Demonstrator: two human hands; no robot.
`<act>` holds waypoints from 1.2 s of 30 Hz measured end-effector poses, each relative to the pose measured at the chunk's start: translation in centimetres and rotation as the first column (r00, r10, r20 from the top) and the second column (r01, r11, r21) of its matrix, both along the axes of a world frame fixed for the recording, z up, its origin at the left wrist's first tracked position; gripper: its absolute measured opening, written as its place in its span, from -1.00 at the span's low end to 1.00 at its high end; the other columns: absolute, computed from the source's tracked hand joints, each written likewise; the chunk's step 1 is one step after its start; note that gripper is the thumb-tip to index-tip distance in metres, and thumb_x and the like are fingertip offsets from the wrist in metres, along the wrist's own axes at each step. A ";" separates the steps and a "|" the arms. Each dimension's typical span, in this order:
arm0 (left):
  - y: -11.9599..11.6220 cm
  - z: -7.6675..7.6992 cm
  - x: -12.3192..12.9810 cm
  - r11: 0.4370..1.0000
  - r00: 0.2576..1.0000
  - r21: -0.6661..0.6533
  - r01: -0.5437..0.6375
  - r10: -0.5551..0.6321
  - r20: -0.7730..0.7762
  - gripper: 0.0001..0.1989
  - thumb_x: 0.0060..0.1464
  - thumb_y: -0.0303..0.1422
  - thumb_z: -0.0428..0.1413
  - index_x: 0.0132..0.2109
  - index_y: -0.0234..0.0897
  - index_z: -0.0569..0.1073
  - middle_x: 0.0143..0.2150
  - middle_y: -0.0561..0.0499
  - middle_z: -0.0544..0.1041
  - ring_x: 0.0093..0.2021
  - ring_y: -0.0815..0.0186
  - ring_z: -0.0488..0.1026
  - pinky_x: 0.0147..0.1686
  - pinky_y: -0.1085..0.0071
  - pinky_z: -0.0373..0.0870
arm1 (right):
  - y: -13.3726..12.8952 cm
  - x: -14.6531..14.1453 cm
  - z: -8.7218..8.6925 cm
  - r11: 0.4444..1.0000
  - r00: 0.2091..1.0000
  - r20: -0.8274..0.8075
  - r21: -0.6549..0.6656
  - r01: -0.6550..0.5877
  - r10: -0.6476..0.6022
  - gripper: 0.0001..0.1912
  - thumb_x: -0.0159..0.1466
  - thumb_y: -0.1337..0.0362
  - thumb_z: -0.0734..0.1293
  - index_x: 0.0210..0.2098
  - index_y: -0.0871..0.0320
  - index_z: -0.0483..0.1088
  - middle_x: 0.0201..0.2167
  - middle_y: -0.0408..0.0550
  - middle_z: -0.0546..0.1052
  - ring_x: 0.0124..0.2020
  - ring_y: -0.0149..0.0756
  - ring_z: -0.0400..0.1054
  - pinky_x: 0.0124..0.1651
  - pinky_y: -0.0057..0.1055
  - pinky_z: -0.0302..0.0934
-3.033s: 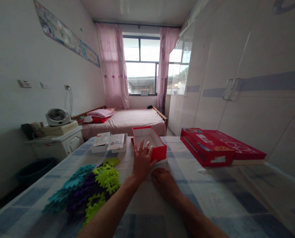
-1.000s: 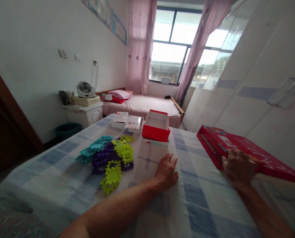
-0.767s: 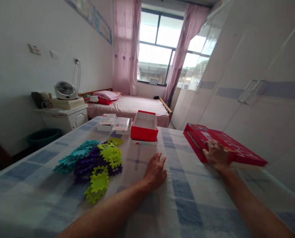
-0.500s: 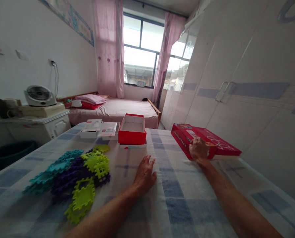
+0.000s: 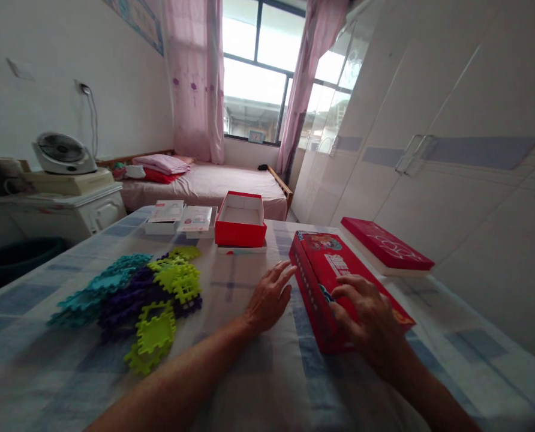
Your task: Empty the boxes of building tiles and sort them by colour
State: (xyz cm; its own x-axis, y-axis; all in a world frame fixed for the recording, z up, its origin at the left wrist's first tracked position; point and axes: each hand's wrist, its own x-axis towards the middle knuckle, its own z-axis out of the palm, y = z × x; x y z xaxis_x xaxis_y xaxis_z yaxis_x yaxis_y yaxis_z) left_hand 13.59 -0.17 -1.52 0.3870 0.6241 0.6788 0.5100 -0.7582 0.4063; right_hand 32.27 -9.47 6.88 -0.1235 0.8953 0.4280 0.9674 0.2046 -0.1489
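A red box (image 5: pixel 310 300) with white lettering and a coloured picture on its lid lies flat before me on the right. My right hand (image 5: pixel 361 309) is on its top, fingers bent and thumb by a small dark handle at the left edge, gripping it there. Left of the box, my left hand (image 5: pixel 271 297) is open, fingers stretched out, their tips close to the box's left side; whether they touch it I cannot tell. Behind the red box lies a flatter dark red box (image 5: pixel 387 246) with a white looped pattern and a pale base.
Interlocking puzzle mats in teal (image 5: pixel 110 282), purple (image 5: pixel 126 306) and yellow-green (image 5: pixel 155 330) lie on the left of the checked tablecloth (image 5: pixel 258 384). An open red box (image 5: pixel 240 233) and two white boxes (image 5: pixel 163 225) stand along the far edge. A wardrobe (image 5: pixel 451 198) rises at right.
The red box has come toward me and away from the flatter box, with my right hand on it. My left hand has shifted slightly right, nearer the box. The view has tilted down.
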 end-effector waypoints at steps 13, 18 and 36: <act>-0.6 1.9 1.5 0.956 0.957 0.174 0.238 -0.200 -0.211 -0.44 -0.02 -0.61 -0.11 0.17 -0.27 0.18 0.28 -0.04 0.17 0.31 0.26 -0.06 0.24 0.17 0.02 | 0.7 -0.5 0.8 0.987 0.998 0.031 -0.152 -0.043 0.048 -0.71 0.23 0.29 0.12 -0.08 0.09 0.31 0.05 0.04 0.31 0.10 -0.15 0.17 0.07 -0.14 0.10; -0.7 2.4 1.4 0.958 0.970 0.195 0.211 -0.181 -0.161 -0.58 0.01 -0.57 -0.10 0.05 -0.29 0.26 0.12 -0.07 0.35 0.20 0.28 0.16 0.22 0.21 0.05 | 1.6 -0.3 1.9 0.968 0.963 0.196 -0.208 -0.141 0.183 -0.73 0.23 0.35 0.12 -0.13 0.07 0.35 -0.01 0.01 0.36 0.02 -0.16 0.23 0.00 -0.16 0.15; -0.9 2.3 1.1 0.960 0.972 0.202 0.195 -0.161 -0.173 -0.71 0.11 -0.54 -0.14 -0.05 -0.27 0.32 -0.03 -0.07 0.40 -0.08 0.28 0.32 -0.02 0.31 0.30 | 1.6 3.6 5.4 0.985 0.921 0.350 -0.064 -0.159 0.171 -0.68 0.18 0.12 0.26 -0.09 0.03 0.41 0.12 0.01 0.31 0.12 -0.03 0.17 0.08 0.03 0.08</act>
